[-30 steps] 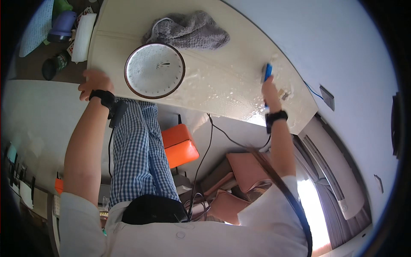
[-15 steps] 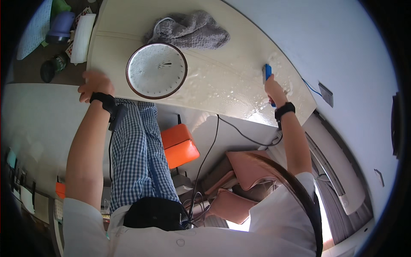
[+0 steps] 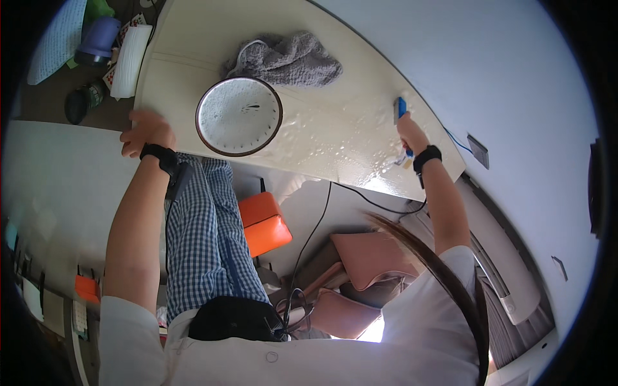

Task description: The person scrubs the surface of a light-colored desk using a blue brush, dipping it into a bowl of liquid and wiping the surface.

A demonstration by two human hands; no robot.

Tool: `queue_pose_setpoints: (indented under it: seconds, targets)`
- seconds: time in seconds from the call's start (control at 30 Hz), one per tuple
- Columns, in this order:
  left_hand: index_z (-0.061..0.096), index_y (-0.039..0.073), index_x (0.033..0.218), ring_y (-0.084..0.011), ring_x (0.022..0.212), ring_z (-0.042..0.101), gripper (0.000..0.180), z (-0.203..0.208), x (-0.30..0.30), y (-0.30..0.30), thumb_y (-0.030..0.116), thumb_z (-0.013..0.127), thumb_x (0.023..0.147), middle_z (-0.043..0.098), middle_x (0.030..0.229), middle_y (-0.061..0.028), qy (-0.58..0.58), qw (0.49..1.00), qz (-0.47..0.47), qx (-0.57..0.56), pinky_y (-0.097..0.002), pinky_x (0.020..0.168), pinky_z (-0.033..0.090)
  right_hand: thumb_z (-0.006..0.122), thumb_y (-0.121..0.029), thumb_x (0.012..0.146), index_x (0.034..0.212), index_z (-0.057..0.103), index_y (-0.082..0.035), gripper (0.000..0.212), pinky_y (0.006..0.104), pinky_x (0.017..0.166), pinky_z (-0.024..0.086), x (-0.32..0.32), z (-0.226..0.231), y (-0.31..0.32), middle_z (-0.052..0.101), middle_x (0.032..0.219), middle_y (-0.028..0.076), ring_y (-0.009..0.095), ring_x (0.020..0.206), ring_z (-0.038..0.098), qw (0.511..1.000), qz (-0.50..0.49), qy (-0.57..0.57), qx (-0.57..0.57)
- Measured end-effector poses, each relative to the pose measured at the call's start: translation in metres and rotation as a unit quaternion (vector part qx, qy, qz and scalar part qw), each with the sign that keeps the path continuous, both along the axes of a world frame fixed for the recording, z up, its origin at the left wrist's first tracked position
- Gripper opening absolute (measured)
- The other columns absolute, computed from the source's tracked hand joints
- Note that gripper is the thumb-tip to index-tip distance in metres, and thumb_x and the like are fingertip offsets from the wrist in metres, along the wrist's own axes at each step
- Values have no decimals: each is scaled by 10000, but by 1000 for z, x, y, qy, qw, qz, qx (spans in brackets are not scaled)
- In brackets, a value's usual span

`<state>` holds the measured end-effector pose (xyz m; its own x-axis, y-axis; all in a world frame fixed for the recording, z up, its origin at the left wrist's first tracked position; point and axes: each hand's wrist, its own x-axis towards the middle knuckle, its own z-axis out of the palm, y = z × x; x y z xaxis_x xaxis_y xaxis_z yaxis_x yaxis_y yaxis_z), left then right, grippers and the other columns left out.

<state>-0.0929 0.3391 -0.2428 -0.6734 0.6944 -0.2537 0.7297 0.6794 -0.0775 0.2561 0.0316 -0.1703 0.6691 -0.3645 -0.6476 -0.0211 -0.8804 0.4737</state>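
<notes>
My right hand (image 3: 412,132) is closed around a blue scrubbing brush (image 3: 400,108), pressed to the wet, sudsy right part of a cream tabletop (image 3: 322,128). Its bristles are mostly hidden. At the table's left corner rests my left hand (image 3: 149,134), fingers apart and slightly blurred, holding nothing that I can see. Between the hands, nearer the left one, stands a round dark-rimmed bowl (image 3: 239,117) with foamy liquid in it. Behind the bowl lies a crumpled grey towel (image 3: 286,59).
At the far left, a dark surface holds a purple cup (image 3: 98,38), a dark-lidded jar (image 3: 84,101) and a white roll-like object (image 3: 131,61). A wall (image 3: 489,77) borders the table's right side. Below are an orange stool (image 3: 265,222), pink cushions (image 3: 373,257) and a black cable (image 3: 313,235).
The view has shifted slightly, so the table and bowl sit a little lower in it. My right hand has moved slightly with the brush over the suds; my left stays at the corner.
</notes>
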Motion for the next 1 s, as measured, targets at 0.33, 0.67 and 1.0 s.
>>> queue_pose_setpoints:
  seconds: [0.33,0.67,1.0]
  targets:
    - [381,6,1032,-307,963,358,432,6,-4,0,351,368,773,325,1055,-188,62,979,-149,-124,-352,758,396,436,-352,791,491,374,-109,391,246,311,282,4,3,20,375,415,7,108,310,347,998,-69,-1,7]
    - [363,-53,1027,-312,963,352,472,-9,-19,2,345,356,774,331,1059,-186,52,992,-104,-58,-368,776,371,115,-444,814,538,423,-31,584,353,342,319,26,2,7,405,415,77,220,339,412,999,6,51,-15]
    - [351,-13,1084,-343,942,348,432,-22,-27,8,301,356,787,347,1041,-218,45,994,-85,-46,-370,794,353,175,-425,822,492,413,-60,547,312,336,327,32,12,-5,401,390,74,193,303,387,997,-6,65,34]
